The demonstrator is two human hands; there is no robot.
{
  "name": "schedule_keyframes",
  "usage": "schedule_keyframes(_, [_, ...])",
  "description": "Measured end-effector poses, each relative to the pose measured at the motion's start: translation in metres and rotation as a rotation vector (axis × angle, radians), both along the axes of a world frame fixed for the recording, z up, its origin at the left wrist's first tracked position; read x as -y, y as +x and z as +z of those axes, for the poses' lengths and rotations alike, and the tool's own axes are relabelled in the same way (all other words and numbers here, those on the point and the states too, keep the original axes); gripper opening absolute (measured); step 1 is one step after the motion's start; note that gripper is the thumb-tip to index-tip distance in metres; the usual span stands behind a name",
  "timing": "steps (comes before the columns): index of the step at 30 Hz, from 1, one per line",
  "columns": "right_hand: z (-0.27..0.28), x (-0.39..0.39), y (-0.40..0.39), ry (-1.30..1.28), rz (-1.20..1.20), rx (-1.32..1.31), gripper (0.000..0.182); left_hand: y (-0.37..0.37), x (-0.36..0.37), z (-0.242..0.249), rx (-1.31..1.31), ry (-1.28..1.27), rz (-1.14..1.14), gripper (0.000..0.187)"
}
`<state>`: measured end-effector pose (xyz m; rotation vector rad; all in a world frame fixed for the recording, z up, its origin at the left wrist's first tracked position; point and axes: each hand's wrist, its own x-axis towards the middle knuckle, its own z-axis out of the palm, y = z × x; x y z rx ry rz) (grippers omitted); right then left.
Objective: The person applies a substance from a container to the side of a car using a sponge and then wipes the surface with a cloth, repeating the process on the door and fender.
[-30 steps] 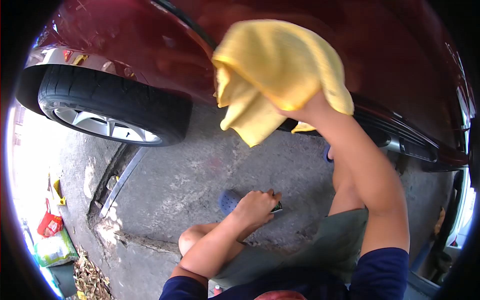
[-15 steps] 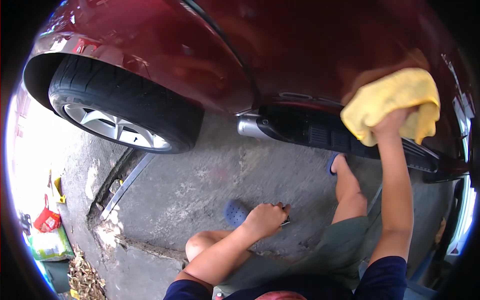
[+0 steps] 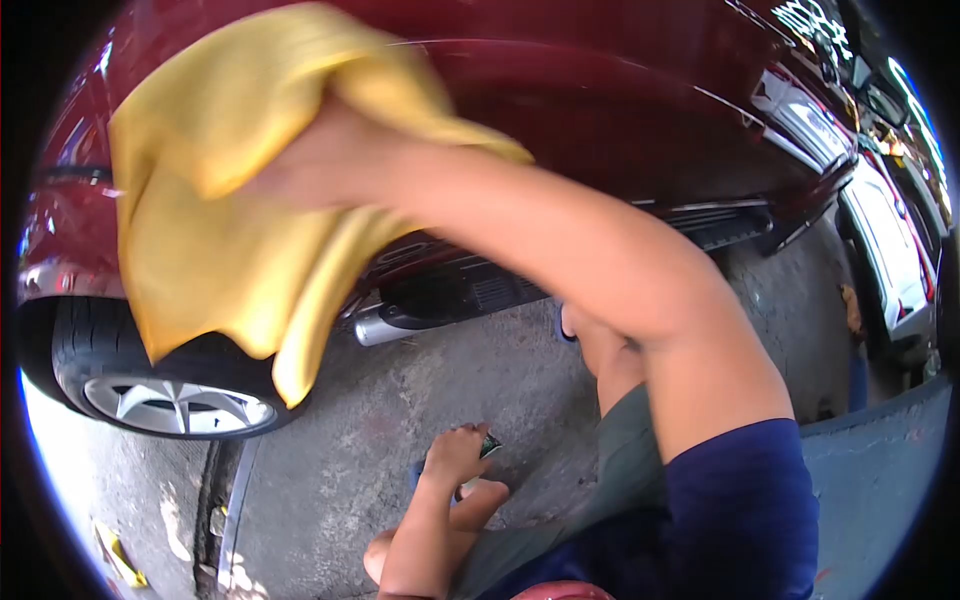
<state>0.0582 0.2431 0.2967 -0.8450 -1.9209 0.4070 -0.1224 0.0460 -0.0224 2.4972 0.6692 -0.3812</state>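
A large yellow cloth (image 3: 220,250) hangs from my right hand (image 3: 325,165), which is smeared by motion but closed on it. The cloth is in front of the dark red car body (image 3: 600,110), and its lower edge overlaps the front tyre. Lower down, over the concrete and near my knee, my left hand (image 3: 458,452) is closed around a small dark and green object (image 3: 489,445), partly hidden by the fingers.
The wheel (image 3: 180,405) stands at the left. A side step (image 3: 480,285) with a silver end runs along the car's lower edge. Cracked concrete (image 3: 350,460) lies below. A white vehicle (image 3: 885,235) is at the right, above a grey-blue surface (image 3: 870,490).
My right hand has swept the yellow cloth from the right side of the car to the left, above the wheel. The view has shifted, and my left hand still grips the small object.
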Motion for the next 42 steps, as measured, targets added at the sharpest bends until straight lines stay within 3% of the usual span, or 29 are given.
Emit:
schedule_keyframes(1, [-0.008, 0.018, 0.045, 0.169, -0.251, 0.349, 0.048, -0.003, 0.001, 0.003, -0.021, 0.005, 0.013, 0.054])
schedule_keyframes(3, [-0.016, 0.076, 0.115, 0.161, -0.668, 0.382, 0.053, -0.01, 0.004, 0.007, 0.074, 0.0, 0.015, 0.054])
schedule_keyframes(6, [-0.085, 0.136, 0.274, 0.262, -1.107, 0.54, 0.071, -0.02, 0.011, 0.023, 0.133, -0.015, 0.027, 0.054])
schedule_keyframes(8, [-0.106, 0.16, 0.335, 0.232, -1.312, 0.532, 0.084, -0.025, 0.012, 0.033, 0.141, -0.029, 0.04, 0.053])
schedule_keyframes(9, [-0.101, 0.16, 0.343, 0.226, -1.358, 0.512, 0.09, -0.026, 0.012, 0.037, 0.137, -0.036, 0.044, 0.052])
schedule_keyframes(11, [-0.078, 0.13, 0.315, 0.309, -1.37, 0.433, 0.078, -0.023, 0.008, 0.039, 0.154, -0.024, 0.044, 0.05])
schedule_keyframes(15, [-0.117, 0.11, 0.265, 0.399, -1.49, 0.273, 0.056, -0.025, 0.006, 0.023, 0.187, 0.018, 0.018, 0.045])
schedule_keyframes(18, [-0.172, 0.051, 0.255, 0.476, -1.145, 0.522, 0.054, -0.022, 0.004, 0.009, 0.186, 0.052, 0.02, 0.043])
schedule_keyframes(21, [-0.184, 0.049, 0.117, 0.536, -0.681, 1.095, 0.068, -0.021, 0.003, 0.012, 0.172, 0.029, 0.015, 0.041])
schedule_keyframes(23, [-0.158, 0.055, 0.042, 0.457, -0.785, 1.526, 0.057, -0.021, 0.002, 0.015, 0.172, 0.01, 0.025, 0.041])
schedule_keyframes(25, [-0.13, 0.036, 0.041, 0.607, -0.452, 1.059, 0.048, -0.021, 0.001, 0.016, 0.214, 0.03, 0.033, 0.041])
schedule_keyframes(27, [-0.083, 0.037, 0.02, 0.391, -0.482, 0.93, 0.067, -0.022, 0.0, 0.02, 0.249, 0.011, 0.064, 0.041])
schedule_keyframes(30, [-0.072, 0.04, 0.016, 0.605, -0.629, 1.149, 0.09, -0.03, -0.003, 0.03, 0.265, -0.018, 0.092, 0.037])
schedule_keyframes(33, [-0.096, 0.067, 0.058, 0.007, -0.727, 1.283, 0.084, -0.038, 0.0, 0.027, 0.257, -0.002, 0.105, 0.028])
schedule_keyframes(34, [-0.111, 0.073, 0.087, 0.385, -0.471, 1.347, 0.071, -0.04, 0.0, 0.027, 0.248, -0.004, 0.108, 0.028])
schedule_keyframes(37, [-0.097, 0.053, 0.09, 0.387, -0.343, 1.21, 0.047, -0.044, -0.004, 0.027, 0.225, -0.007, 0.126, 0.028])
schedule_keyframes(38, [-0.095, 0.052, 0.093, 0.11, -0.44, 1.361, 0.042, -0.042, -0.001, 0.026, 0.217, -0.019, 0.124, 0.028])
schedule_keyframes(41, [-0.092, 0.052, 0.072, 0.026, -0.547, 1.389, 0.032, -0.033, 0.002, 0.024, 0.188, -0.038, 0.123, 0.028])
schedule_keyframes(42, [-0.099, 0.057, 0.071, 0.241, -0.491, 1.295, 0.033, -0.03, 0.004, 0.022, 0.212, -0.032, 0.114, 0.028])
